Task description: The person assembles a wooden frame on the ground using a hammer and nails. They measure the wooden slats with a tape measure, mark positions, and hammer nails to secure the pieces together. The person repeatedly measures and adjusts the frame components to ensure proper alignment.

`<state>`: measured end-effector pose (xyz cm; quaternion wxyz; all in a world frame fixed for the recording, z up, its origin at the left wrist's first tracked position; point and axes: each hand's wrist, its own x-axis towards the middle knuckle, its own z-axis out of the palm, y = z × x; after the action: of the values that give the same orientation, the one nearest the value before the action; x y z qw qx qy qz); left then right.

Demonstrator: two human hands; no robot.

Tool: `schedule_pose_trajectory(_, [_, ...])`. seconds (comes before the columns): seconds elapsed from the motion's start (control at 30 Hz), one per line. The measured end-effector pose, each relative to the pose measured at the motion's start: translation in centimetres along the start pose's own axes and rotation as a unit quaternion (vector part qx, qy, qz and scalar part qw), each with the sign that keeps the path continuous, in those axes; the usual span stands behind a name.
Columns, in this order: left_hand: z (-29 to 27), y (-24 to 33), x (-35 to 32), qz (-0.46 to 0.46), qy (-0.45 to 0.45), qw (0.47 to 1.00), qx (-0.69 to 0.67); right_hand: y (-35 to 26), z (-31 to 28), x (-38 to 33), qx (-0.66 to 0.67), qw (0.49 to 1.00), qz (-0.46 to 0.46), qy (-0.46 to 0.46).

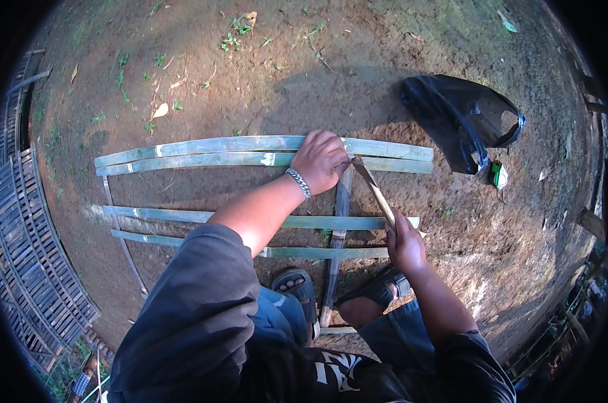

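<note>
Several green bamboo slats [203, 146] lie crosswise on bare soil, forming a loose frame with thin uprights. My left hand [320, 160], a chain bracelet on its wrist, presses down on the far pair of slats where a dark upright strip [342, 201] meets them. My right hand [403, 242] grips the handle of a long knife [373, 188]; its blade slants up toward the left hand, tip close to the fingers at the top of the dark strip. My sandalled feet [297, 285] rest on the near slats.
A black plastic bag [460, 117] lies on the ground at the far right with a small green packet [498, 174] beside it. A finished slatted bamboo panel [28, 262] lies along the left. Dry leaves and small weeds dot the soil.
</note>
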<state>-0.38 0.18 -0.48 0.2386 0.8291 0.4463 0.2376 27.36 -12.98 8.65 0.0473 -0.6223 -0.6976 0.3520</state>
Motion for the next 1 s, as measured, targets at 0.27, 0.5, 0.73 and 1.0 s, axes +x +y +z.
schedule_pose_trajectory(0.27, [0.3, 0.4, -0.1, 0.000, 0.022, 1.000, -0.010, 0.7, 0.7, -0.2, 0.026, 0.999, -0.008, 0.024])
schedule_pose_trajectory(0.5, [-0.2, 0.5, 0.1, -0.005, 0.006, 1.000, -0.027, 1.1, 0.3, -0.9, 0.062, 0.995, 0.072, -0.016])
schedule_pose_trajectory(0.73, [-1.0, 0.1, 0.1, 0.002, 0.068, 0.993, -0.098, -0.1, 0.0, -1.1, 0.084, 0.992, 0.096, -0.013])
schedule_pose_trajectory(1.0, [-1.2, 0.5, 1.7, -0.145, 0.095, 0.978, 0.115, 0.4, -0.5, -1.1, 0.086, 0.992, 0.093, -0.029])
